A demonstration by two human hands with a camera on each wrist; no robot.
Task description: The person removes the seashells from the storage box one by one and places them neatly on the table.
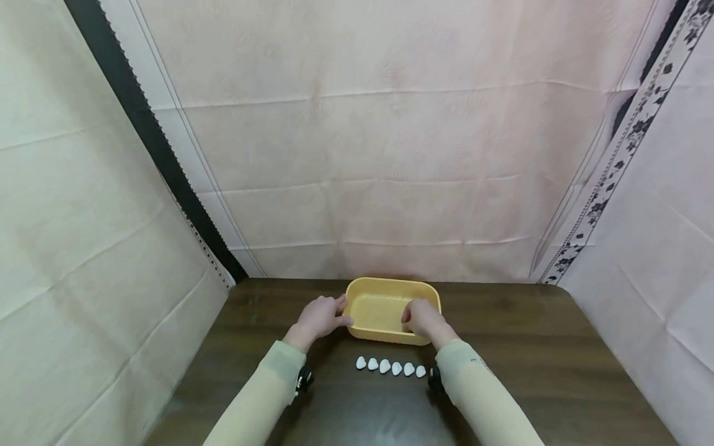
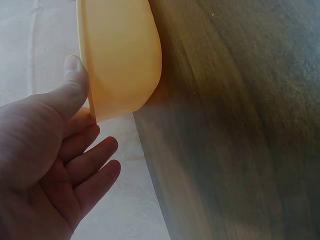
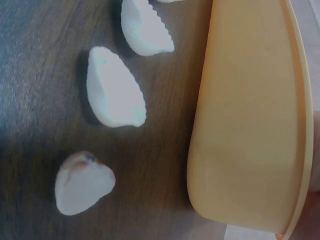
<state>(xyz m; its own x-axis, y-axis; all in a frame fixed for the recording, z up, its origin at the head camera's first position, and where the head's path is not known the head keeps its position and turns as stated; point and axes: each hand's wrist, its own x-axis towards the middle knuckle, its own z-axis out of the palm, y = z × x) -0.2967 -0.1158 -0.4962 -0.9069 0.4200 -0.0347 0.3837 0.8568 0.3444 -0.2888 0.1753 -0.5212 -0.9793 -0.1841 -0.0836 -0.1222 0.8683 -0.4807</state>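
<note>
A yellow plastic basin (image 1: 379, 310) stands near the table's far edge. My left hand (image 1: 320, 319) pinches its left rim; the left wrist view shows the thumb over the basin's (image 2: 120, 55) edge, the other fingers partly bent below. Over the basin's right front side reaches my right hand (image 1: 424, 319), its fingers bent down inside. The basin wall (image 3: 250, 125) blocks those fingertips in the right wrist view, so whether they hold something is hidden. Several white seashells (image 1: 385, 366) lie in a row in front of the basin; one nearby shell (image 3: 84, 184) has a brownish patch.
The dark wooden table (image 1: 502, 347) runs out to both sides of the basin. Pale cloth (image 1: 362, 155) hangs behind it, with more cloth (image 1: 658, 217) along the right and left sides.
</note>
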